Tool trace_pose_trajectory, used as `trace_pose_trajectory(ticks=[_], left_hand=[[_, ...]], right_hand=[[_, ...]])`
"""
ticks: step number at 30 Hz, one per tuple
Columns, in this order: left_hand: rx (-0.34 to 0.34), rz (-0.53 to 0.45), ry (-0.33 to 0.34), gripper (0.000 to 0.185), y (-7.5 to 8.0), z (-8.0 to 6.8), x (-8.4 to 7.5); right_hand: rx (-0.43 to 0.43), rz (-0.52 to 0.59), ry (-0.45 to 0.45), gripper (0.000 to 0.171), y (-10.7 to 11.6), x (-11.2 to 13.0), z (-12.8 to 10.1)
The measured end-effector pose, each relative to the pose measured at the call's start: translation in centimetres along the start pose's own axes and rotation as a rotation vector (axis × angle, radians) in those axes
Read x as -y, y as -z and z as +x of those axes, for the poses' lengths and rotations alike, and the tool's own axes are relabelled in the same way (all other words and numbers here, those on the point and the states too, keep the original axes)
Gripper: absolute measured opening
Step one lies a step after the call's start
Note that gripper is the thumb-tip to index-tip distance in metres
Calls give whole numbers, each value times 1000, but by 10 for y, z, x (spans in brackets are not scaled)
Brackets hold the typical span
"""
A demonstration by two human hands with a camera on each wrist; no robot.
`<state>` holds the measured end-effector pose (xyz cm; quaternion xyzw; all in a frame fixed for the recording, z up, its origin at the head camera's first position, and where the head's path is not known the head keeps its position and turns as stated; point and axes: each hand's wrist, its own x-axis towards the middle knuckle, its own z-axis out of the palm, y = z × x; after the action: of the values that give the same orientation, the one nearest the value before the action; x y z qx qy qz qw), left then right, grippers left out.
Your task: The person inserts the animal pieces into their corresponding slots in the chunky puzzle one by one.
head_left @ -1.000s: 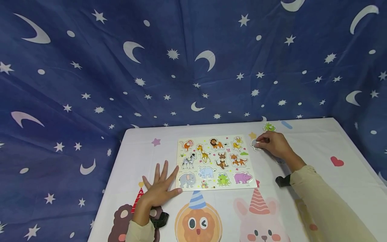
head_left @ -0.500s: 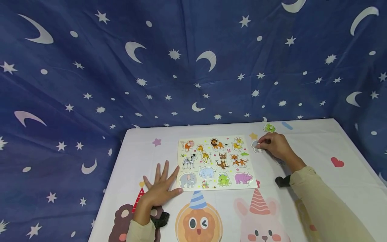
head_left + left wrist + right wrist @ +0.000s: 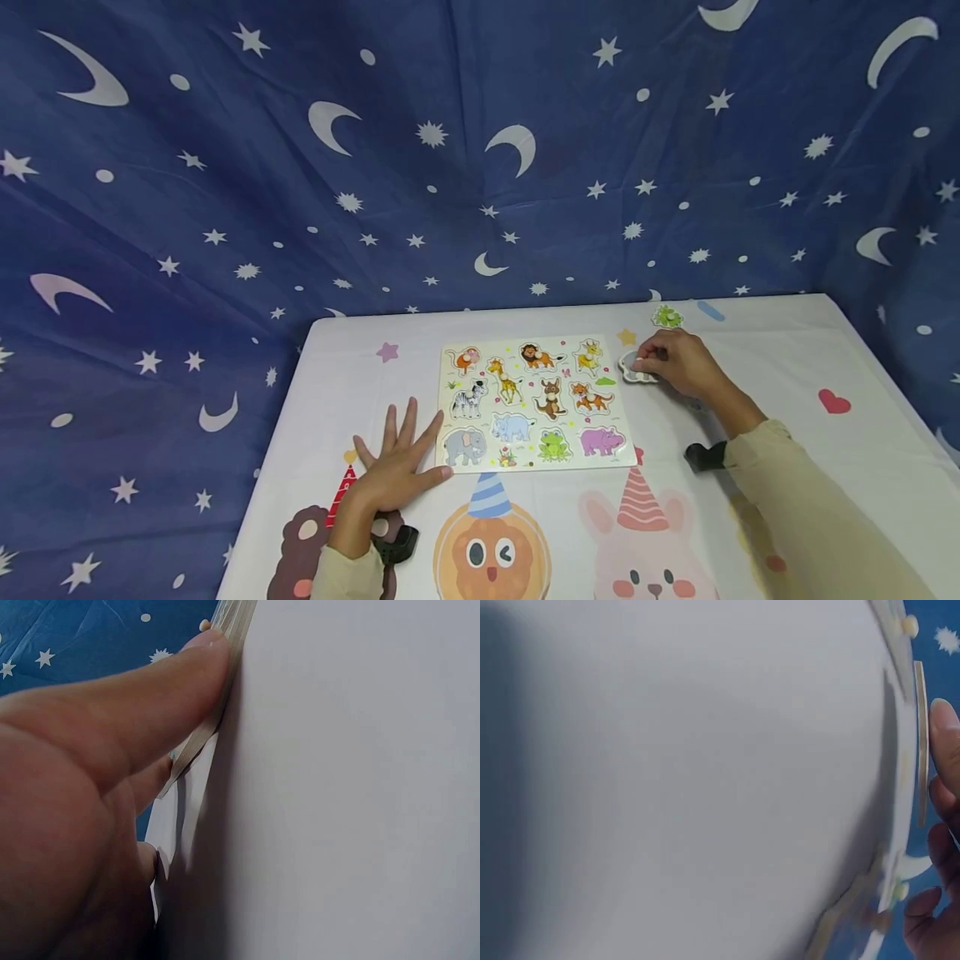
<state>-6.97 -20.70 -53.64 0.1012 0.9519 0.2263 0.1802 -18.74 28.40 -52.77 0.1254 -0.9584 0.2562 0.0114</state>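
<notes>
Left hand (image 3: 393,475) lies flat, steadying the puzzle board (image 3: 534,402), while right hand (image 3: 675,360) pinches a grey piece (image 3: 634,367) just beside it.

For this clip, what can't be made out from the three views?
- The grey piece: in the head view the right hand covers most of it, so its picture is unreadable.
- Puzzle board: too small in the head view to tell whether any slots are empty.
- Left wrist view: the left hand and white tablecloth fill the frame; only the board's edge shows.
- Right wrist view: blurred tablecloth fills it; the fingers are cut off at the right edge.
</notes>
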Motion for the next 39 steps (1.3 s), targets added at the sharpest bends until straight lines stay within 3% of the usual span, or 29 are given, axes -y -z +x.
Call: trace_pose_trajectory(ticks=[13,25,33,39], left_hand=[[0,-12,-2,87,1,1,0],[-11,3,7,87,0,0,0],[-7,7,5,88,1,1,0],[-5,6,7,88,0,1,0]], right_hand=[[-74,68,143,17,-13,49,-5],[-19,152,199,15,-39,94,-4],[-27,179,274,17,-52,123,-2],[1,191,262,20,-63,144,-1]])
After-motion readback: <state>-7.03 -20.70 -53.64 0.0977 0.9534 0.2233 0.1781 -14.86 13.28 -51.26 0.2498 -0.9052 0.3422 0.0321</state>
